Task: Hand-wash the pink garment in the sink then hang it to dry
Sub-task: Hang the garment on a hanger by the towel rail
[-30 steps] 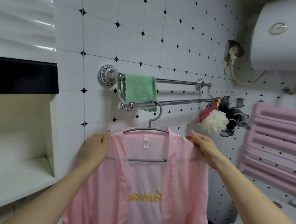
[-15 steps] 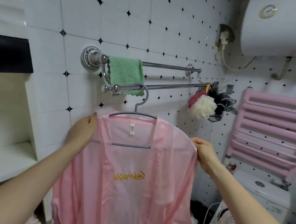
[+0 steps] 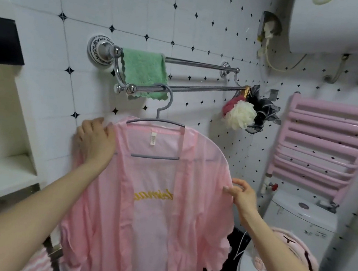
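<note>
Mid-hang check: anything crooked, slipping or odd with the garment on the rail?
Little stands out. The grey hanger hangs roughly level, and the pink garment covers both its shoulders. Only the hook sits at the green cloth's edge on the towel rail's front bar, crowding it.

Soft, even light fills the bathroom, bright enough that the white wall tiles [image 3: 188, 23] look faintly washed out. Small glints sit on the chrome towel rail [image 3: 202, 89]. Shadows are pale and soft-edged. The thin pink garment [image 3: 161, 224] lets light through. Wide-angle distortion bows the tile lines and the water heater [image 3: 347, 27] near the edges. The right hand's [image 3: 243, 195] fingers [image 3: 227, 189] are slightly smeared.
</note>
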The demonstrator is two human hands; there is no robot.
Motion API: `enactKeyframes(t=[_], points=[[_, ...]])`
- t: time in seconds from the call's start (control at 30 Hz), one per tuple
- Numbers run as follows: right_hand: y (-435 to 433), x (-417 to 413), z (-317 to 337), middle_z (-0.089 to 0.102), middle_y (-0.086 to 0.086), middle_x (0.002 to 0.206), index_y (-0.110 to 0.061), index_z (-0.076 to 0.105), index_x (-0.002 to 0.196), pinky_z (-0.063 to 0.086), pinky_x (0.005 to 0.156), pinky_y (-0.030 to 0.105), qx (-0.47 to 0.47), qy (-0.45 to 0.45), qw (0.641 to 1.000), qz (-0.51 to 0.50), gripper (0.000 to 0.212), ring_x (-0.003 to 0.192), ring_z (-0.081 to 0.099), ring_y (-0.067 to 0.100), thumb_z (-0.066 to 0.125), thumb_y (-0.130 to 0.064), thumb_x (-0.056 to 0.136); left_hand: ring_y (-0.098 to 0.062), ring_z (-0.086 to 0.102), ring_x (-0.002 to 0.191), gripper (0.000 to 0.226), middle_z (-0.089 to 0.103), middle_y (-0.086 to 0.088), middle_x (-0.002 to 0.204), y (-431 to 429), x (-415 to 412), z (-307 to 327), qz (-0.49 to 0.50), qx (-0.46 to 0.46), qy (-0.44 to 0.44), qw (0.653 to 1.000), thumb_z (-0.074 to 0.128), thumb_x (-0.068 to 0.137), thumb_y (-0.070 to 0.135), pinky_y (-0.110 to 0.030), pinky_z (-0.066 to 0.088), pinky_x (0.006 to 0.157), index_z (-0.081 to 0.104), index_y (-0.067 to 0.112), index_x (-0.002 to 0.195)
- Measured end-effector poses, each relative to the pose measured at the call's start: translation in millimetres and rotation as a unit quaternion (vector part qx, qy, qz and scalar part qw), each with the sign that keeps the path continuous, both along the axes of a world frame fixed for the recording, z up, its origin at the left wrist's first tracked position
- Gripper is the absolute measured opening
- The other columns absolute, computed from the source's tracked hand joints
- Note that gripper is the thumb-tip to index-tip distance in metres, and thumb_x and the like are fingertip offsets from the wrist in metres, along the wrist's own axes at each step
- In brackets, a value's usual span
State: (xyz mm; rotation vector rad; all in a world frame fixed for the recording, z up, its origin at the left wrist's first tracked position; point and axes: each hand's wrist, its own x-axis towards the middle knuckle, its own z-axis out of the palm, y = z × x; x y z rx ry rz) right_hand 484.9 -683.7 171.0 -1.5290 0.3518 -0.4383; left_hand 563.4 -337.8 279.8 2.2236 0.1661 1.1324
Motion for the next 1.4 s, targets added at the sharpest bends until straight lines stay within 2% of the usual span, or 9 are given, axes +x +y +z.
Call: enactKeyframes(t=[0.13,0.4,0.5,0.57,0.73,0.87,1.07,1.23,1.4], points=[[-8.3,-4.7,-6.9,0.064,-0.003,0.075,-0.021,0.069,0.083,0.043,0.069,0.028,-0.039,-0.005,0.999,0.031,0.021,0.076,0.055,0.018,0.056,-0.007,0.092,-0.025,0.048,0.096,0.025,0.058,-0.011,0.101,-46.7,-39.7,-48.5,-0.159,-0.001,-0.199,0.967,0.047,0.079,0.005,-0.038,0.038,0.089,0.054,0.002,0.103],[-14.0,-30.9,-45.5,0.063,-0.008,0.116,-0.028,0.059,0.121,0.049,0.091,0.034,-0.112,0.061,0.985,0.112,0.039,0.106,0.060,0.013,0.065,-0.045,0.086,-0.014,0.054,0.089,0.082,0.050,0.001,0.104,-134.5,-63.2,-163.1,-0.453,-0.292,0.294,0.790,0.077,0.061,0.020,-0.017,0.045,0.080,0.033,0.005,0.128],[-19.5,-49.2,-80.5,0.071,-0.008,0.103,-0.025,0.066,0.107,0.055,0.085,0.034,-0.166,0.137,0.965,0.148,0.029,0.093,0.068,0.011,0.075,-0.027,0.080,-0.013,0.052,0.071,0.026,0.056,0.001,0.075,-130.6,-59.3,-188.1,-0.435,-0.182,0.326,0.819,0.078,0.073,0.012,-0.024,0.043,0.071,0.062,0.018,0.093],[-24.1,-63.4,-104.9,0.073,-0.005,0.093,-0.018,0.072,0.090,0.055,0.081,0.038,-0.210,0.185,0.949,0.145,0.014,0.083,0.067,0.011,0.071,-0.030,0.083,-0.014,0.052,0.072,0.027,0.055,0.002,0.074,-122.6,-59.4,-203.1,-0.408,-0.127,0.316,0.847,0.072,0.078,0.002,-0.024,0.040,0.072,0.060,0.025,0.068],[-29.9,-111.0,-119.5,0.060,0.006,0.084,0.001,0.065,0.096,0.039,0.066,0.029,-0.090,0.169,0.977,0.092,0.045,0.073,0.052,0.017,0.061,-0.043,0.089,-0.022,0.065,0.091,0.025,0.068,-0.008,0.090,-100.8,-75.5,-220.9,-0.365,-0.245,0.323,0.838,0.042,0.097,0.004,-0.030,0.044,0.079,0.039,0.017,0.075],[-14.6,-155.1,-105.5,0.070,0.005,0.094,-0.011,0.064,0.107,0.045,0.060,0.024,-0.025,0.158,0.968,0.195,0.039,0.064,0.062,0.011,0.066,-0.042,0.083,-0.015,0.065,0.085,0.016,0.068,0.014,0.088,-113.9,-140.2,-215.8,-0.381,-0.122,0.297,0.867,0.049,0.085,0.015,-0.031,0.049,0.079,0.044,0.029,0.079],[26.7,-210.6,-111.5,0.072,0.017,0.094,0.001,0.060,0.110,0.056,0.067,0.031,0.045,0.192,0.965,0.171,0.028,0.081,0.070,0.028,0.067,-0.002,0.083,-0.005,0.031,0.128,0.080,0.017,0.020,0.130,-145.5,-270.2,-245.6,-0.569,0.061,0.466,0.674,0.071,0.077,0.036,-0.020,0.030,0.103,0.013,0.040,0.132],[49.7,-258.4,-106.3,0.066,0.031,0.097,0.017,0.057,0.103,0.058,0.064,0.033,0.133,0.161,0.975,0.075,0.044,0.076,0.068,0.031,0.065,-0.022,0.085,0.011,0.050,0.099,0.065,0.047,0.027,0.118,-157.8,-313.5,-247.5,-0.493,-0.071,0.345,0.796,0.069,0.083,0.027,-0.011,0.041,0.087,0.023,0.064,0.108],[56.4,-292.3,-85.7,0.064,0.021,0.081,0.017,0.055,0.099,0.051,0.055,0.022,0.142,0.088,0.984,0.061,0.068,0.067,0.063,0.024,0.078,-0.040,0.071,0.003,0.044,0.099,0.011,0.040,0.023,0.100,-153.3,-322.4,-233.0,-0.499,-0.006,0.214,0.840,0.057,0.082,0.028,-0.019,0.044,0.082,0.052,0.037,0.082]])
